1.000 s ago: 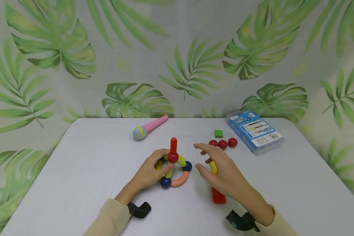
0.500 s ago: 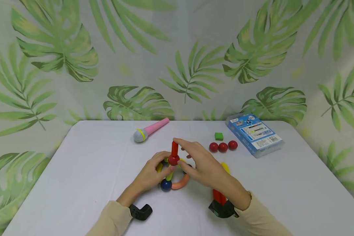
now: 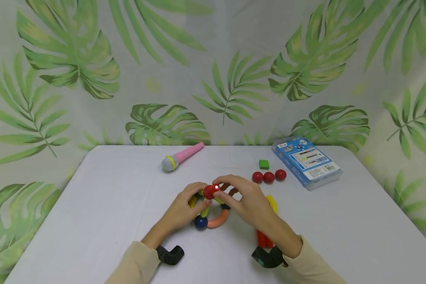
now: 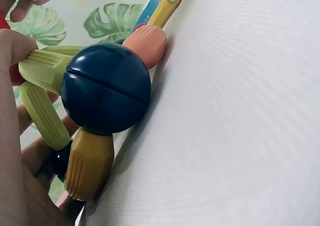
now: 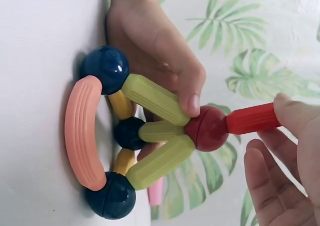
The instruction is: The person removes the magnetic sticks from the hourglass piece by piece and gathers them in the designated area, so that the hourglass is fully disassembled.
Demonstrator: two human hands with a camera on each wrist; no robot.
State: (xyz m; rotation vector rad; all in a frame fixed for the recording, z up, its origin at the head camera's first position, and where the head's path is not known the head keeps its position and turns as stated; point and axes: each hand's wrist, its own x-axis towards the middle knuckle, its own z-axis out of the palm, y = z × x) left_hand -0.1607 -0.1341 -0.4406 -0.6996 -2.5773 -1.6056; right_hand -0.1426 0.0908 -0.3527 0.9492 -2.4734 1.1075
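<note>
A pyramid of magnetic sticks and balls stands on the table. Its curved orange stick (image 5: 82, 133) joins two dark blue balls, one a near blue ball (image 3: 200, 222), and light green sticks (image 5: 155, 99) rise to a red ball (image 5: 207, 128). My left hand (image 3: 184, 207) grips the frame from the left, its thumb against the top of a green stick beside the red ball. With thumb and index finger, my right hand (image 3: 246, 199) pinches the end of a red stick (image 5: 252, 119) that touches the red ball. In the head view the stick appears foreshortened.
Loose red sticks (image 3: 264, 238) and a yellow stick (image 3: 271, 203) lie partly under my right forearm. Farther back are several red balls (image 3: 268, 177), a green block (image 3: 264, 164) and a blue box (image 3: 307, 162). A pink toy microphone (image 3: 182, 157) lies at the back left.
My right hand has come in from the right and taken hold of the red stick. The stick has tipped from upright toward the viewer. My left hand stays on the frame.
</note>
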